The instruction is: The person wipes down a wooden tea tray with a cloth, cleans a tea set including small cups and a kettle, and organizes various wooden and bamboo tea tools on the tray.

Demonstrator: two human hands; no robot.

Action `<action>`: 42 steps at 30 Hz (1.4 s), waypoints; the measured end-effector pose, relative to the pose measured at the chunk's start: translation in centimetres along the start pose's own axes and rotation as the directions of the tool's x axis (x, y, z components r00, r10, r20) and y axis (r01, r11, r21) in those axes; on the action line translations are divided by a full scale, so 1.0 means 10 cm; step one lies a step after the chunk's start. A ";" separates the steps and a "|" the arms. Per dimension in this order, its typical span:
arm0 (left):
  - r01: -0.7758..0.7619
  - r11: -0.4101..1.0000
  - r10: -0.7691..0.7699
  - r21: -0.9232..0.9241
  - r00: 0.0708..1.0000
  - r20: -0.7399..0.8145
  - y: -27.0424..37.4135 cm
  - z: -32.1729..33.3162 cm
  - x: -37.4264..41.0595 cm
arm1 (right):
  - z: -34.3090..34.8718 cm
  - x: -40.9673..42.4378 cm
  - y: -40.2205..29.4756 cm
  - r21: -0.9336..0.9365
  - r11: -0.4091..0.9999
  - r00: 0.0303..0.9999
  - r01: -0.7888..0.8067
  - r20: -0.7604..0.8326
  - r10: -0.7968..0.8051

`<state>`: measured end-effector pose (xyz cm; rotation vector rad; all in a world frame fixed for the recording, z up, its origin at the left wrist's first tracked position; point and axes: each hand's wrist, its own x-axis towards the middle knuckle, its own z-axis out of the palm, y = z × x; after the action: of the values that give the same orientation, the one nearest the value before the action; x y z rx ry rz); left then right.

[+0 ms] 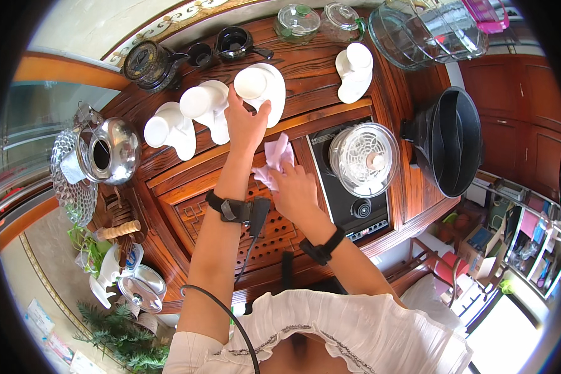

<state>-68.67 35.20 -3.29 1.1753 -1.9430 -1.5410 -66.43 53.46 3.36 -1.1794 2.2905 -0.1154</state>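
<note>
My left hand [247,119] reaches to the back of the wooden tea table, its thumb and fingers around the near edge of a white cup [250,83] on a curved white saucer [276,100]. Whether it bears the cup's weight cannot be told. My right hand [295,189] holds a crumpled pink cloth [279,152] above the carved wooden tea tray [257,224]. Two more white cups [201,101] [158,131] on similar saucers stand to the left. Another white cup [359,56] on its saucer stands farther right.
A glass pot [364,159] sits on the black cooktop [362,224] at right, beside a large black divided pan [453,140]. Black teaware [152,68] and lidded glass pots [298,23] line the back. A metal kettle [114,149] and wooden-handled tools [121,229] stand left.
</note>
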 end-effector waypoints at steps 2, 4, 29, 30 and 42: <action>-0.005 1.000 0.005 -0.022 1.000 -0.004 -0.01 -0.01 0.00 | -0.06 -0.03 0.00 0.092 0.992 0.948 0.083 -0.316 -0.050; -0.013 1.000 0.013 -0.013 1.000 -0.002 0.03 0.03 0.02 | 0.00 0.05 0.02 0.324 0.940 0.887 0.109 -0.458 0.055; -0.039 0.999 0.040 -0.009 0.996 0.074 0.36 0.72 -0.02 | 0.02 0.67 0.35 0.646 0.761 0.792 0.056 -0.493 0.360; -0.038 0.999 0.038 0.002 0.996 0.084 0.39 0.73 -0.02 | 0.02 0.67 0.36 0.635 0.770 0.780 0.065 -0.514 0.358; -0.138 0.989 0.131 0.052 0.984 0.117 0.35 0.59 -0.14 | 0.06 0.33 0.33 0.567 0.818 0.852 0.096 -0.471 0.227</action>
<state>-73.49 40.03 -1.66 0.9762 -2.1092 -1.5186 -70.02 53.07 0.38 -0.7908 2.4558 -1.1538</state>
